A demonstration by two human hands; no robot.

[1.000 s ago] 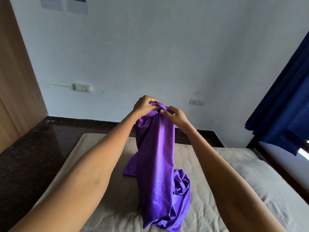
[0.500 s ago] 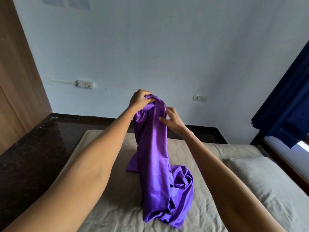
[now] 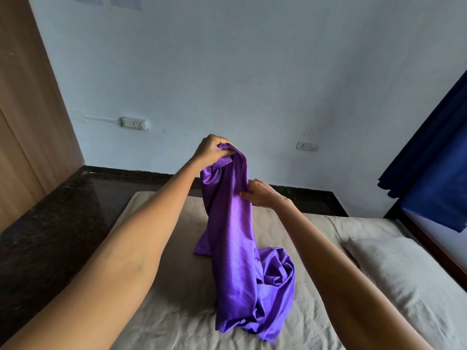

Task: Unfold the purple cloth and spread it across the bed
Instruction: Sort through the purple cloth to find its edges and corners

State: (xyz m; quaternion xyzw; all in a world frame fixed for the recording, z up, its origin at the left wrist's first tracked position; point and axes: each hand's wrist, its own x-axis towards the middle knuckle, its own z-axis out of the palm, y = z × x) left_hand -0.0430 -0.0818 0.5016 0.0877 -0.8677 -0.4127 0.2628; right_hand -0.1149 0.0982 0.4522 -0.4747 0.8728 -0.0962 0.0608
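Cloth (image 3: 232,223) gripped by left hand (image 3: 211,150), right hand (image 3: 262,195) lower

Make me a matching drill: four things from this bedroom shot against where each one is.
Things:
1. left hand
2. right hand
3. pillow
4. curtain

Places:
A. at the right edge, by the window
B. gripping the cloth's top
C. lying on the bed, right side
D. on the cloth's right edge, lower down

Pairs: 1-B, 2-D, 3-C, 4-A
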